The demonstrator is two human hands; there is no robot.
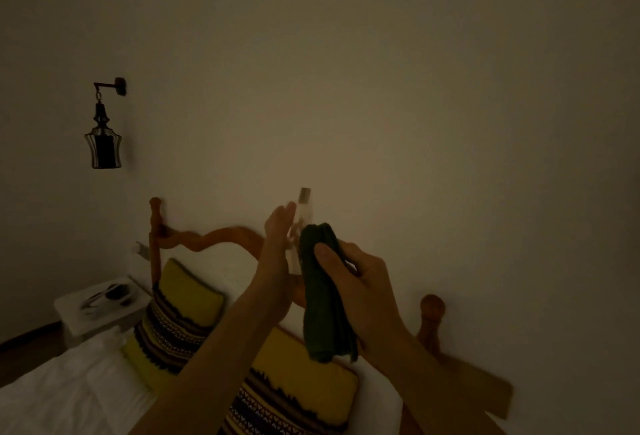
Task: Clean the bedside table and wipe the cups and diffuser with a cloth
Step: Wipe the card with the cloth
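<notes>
This is a dim bedroom in a home: a bed with white sheets, a carved wooden headboard against a plain wall, two yellow patterned pillows, a small white bedside bench beside it, and a dark lantern-style wall lamp hanging from a bracket.

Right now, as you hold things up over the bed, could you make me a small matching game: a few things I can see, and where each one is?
Things:
1. clear bottle
2. green cloth
3. lantern
4. yellow pillows

Places:
A. hanging from a wall bracket
B. lying on the bed by the wooden headboard
C. held by the left hand
D. gripped by the right hand

Pairs: 1-C, 2-D, 3-A, 4-B
</notes>
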